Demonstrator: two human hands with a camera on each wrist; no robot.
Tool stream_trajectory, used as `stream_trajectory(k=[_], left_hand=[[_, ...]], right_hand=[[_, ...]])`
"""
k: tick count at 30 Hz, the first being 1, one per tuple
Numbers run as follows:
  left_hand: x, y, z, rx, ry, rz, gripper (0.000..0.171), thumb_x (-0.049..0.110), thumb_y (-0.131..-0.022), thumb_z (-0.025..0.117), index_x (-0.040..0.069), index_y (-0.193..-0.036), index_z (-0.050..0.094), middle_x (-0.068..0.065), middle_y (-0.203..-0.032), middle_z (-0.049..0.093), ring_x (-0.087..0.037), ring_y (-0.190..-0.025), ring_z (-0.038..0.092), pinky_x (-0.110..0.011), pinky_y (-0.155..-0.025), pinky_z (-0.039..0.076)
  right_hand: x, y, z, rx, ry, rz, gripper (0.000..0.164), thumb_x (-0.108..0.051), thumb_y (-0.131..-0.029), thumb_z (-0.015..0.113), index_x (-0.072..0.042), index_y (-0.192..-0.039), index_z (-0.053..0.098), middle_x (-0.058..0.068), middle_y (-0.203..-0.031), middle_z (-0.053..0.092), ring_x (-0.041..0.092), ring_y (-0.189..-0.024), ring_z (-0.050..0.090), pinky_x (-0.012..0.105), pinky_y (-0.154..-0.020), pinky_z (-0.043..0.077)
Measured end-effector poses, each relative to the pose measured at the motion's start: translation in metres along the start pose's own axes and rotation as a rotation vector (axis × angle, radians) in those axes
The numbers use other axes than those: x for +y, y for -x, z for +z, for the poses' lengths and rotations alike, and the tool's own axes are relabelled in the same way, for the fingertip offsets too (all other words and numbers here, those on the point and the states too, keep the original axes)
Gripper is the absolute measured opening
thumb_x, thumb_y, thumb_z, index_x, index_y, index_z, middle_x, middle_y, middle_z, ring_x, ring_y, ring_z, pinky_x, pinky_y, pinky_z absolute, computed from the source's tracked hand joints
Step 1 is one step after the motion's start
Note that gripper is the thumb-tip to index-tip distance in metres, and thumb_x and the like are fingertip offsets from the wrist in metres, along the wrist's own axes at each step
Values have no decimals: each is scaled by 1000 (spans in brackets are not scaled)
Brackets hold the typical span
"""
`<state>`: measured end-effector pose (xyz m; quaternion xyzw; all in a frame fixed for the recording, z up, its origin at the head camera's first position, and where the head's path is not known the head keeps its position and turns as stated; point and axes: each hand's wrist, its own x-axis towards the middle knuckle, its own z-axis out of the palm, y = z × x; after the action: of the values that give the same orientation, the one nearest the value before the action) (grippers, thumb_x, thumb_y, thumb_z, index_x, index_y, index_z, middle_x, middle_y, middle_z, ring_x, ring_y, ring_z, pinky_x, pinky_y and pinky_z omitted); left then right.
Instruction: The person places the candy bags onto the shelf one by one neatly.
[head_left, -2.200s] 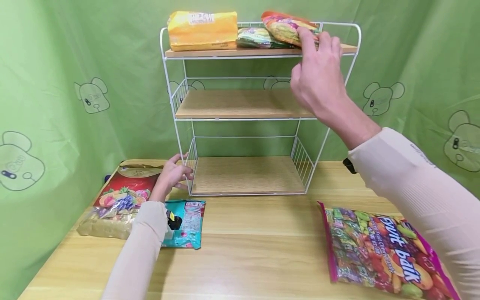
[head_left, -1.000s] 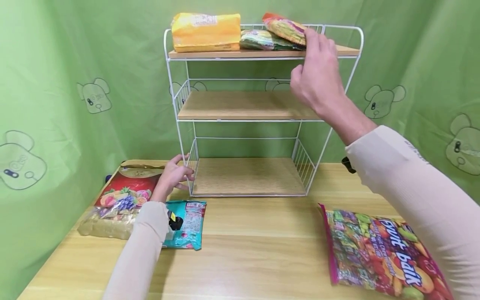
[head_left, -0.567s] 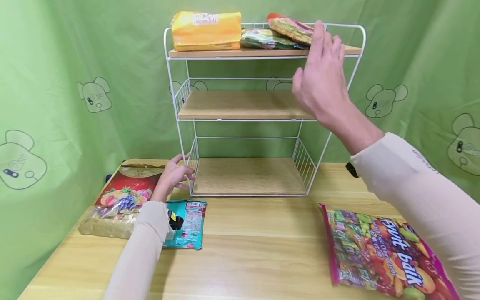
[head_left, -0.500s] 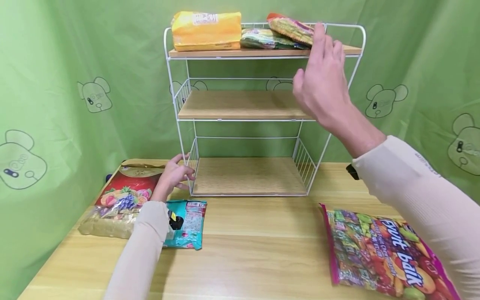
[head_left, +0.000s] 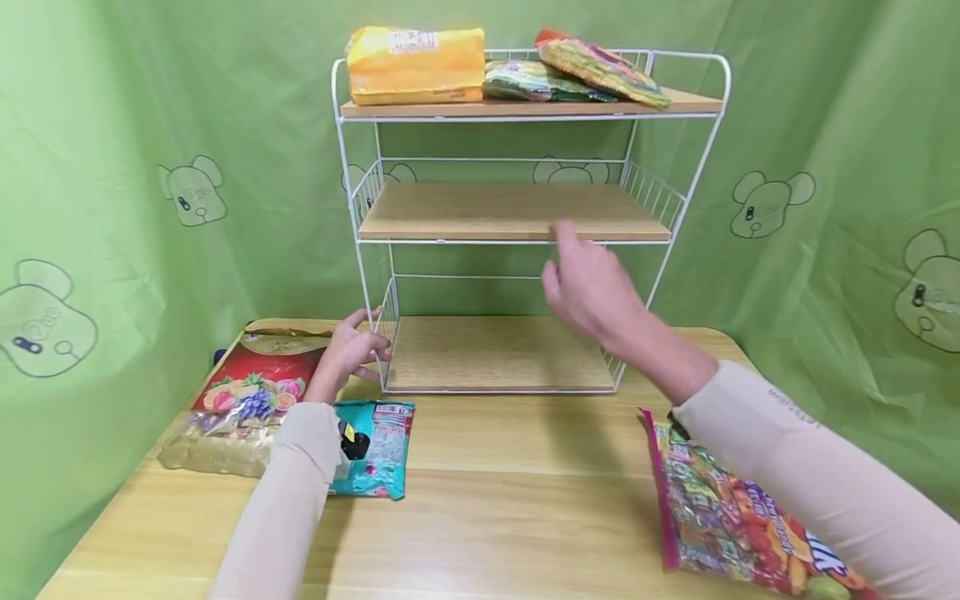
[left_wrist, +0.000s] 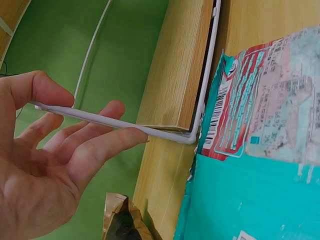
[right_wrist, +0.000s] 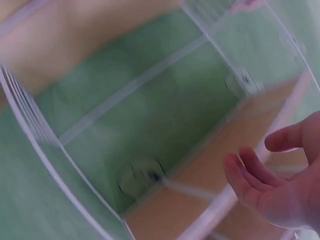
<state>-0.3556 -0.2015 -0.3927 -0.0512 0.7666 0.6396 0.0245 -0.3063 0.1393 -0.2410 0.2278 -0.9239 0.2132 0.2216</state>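
My left hand (head_left: 350, 350) grips the front left post of a white wire shelf rack (head_left: 516, 239). In the left wrist view the thumb lies on one side of the post (left_wrist: 107, 120) and the fingers on the other. My right hand (head_left: 592, 292) holds nothing; it hangs in front of the rack, below the edge of the middle shelf, its fingers relaxed in the right wrist view. On the top shelf a yellow packet (head_left: 416, 67) lies at the left. A green packet (head_left: 540, 79) is beside it, and a red-and-yellow packet (head_left: 603, 71) leans over that one, its end at the shelf's front edge.
A red candy bag with fruit pictures (head_left: 258, 383) and a teal packet (head_left: 375, 450) lie on the table (head_left: 480, 517) by my left arm. A bag of fruit chews (head_left: 738, 508) lies at the right, partly under my right sleeve. Green cloth (head_left: 97, 208) surrounds the table.
My right hand has let go of the red-and-yellow packet on the top shelf and come down and left to below the middle shelf's edge. The left hand has stayed on the post.
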Motion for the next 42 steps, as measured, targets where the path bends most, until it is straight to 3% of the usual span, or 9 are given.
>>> stream_trajectory(k=[6, 12, 17, 24, 27, 36, 42], left_hand=[[0, 0, 2, -3, 1, -7, 74, 1, -88, 60, 24, -155, 40, -28, -123, 63, -47, -114, 65, -59, -86, 60], [1, -1, 1, -9, 2, -2, 73, 1, -89, 59, 23, -156, 39, -27, -118, 65, -46, -113, 65, -61, -88, 59], [-2, -1, 0, -10, 1, -6, 74, 1, -89, 59, 23, -156, 38, -32, -127, 61, -45, -112, 65, -58, -86, 61], [-2, 0, 2, 3, 4, -11, 74, 0, -88, 60, 24, -155, 40, -30, -121, 64, -46, -113, 65, -59, -86, 61], [-1, -1, 1, -4, 2, -8, 74, 1, -88, 60, 24, -155, 40, -29, -120, 65, -45, -113, 65, -58, -86, 61], [-2, -2, -1, -4, 1, -7, 71, 2, -89, 60, 24, -154, 41, -31, -125, 63, -42, -109, 68, -56, -82, 63], [-2, -1, -1, -11, 1, -1, 71, 3, -89, 60, 24, -153, 41, -31, -126, 63, -40, -108, 68, -58, -85, 62]], right_hand=[[1, 27, 40, -21, -63, -48, 50, -5, -99, 43, 9, -147, 35, 7, -67, 48, 14, -44, 42, 27, -36, 41], [-12, 52, 76, -206, -72, -18, 45, -4, -99, 44, 10, -141, 41, 7, -72, 52, 13, -48, 46, 22, -41, 46], [-19, 73, 113, -320, -48, -16, 31, -4, -99, 49, 8, -127, 54, 12, -83, 63, 11, -54, 50, 18, -48, 49], [-33, 104, 156, -392, 33, -145, 23, -10, -97, 61, 3, -116, 62, 12, -89, 69, 17, -69, 62, 24, -61, 58], [-45, 113, 167, -411, 54, -184, 21, -15, -97, 64, 0, -111, 63, 9, -86, 68, 20, -78, 66, 27, -69, 62], [-82, 125, 191, -479, 101, -299, 24, -30, -99, 63, -7, -106, 63, 1, -84, 64, 14, -78, 62, 24, -72, 59], [-92, 126, 198, -478, 123, -294, 35, -39, -98, 65, -8, -112, 61, 2, -89, 65, 14, -81, 61, 25, -73, 58]])
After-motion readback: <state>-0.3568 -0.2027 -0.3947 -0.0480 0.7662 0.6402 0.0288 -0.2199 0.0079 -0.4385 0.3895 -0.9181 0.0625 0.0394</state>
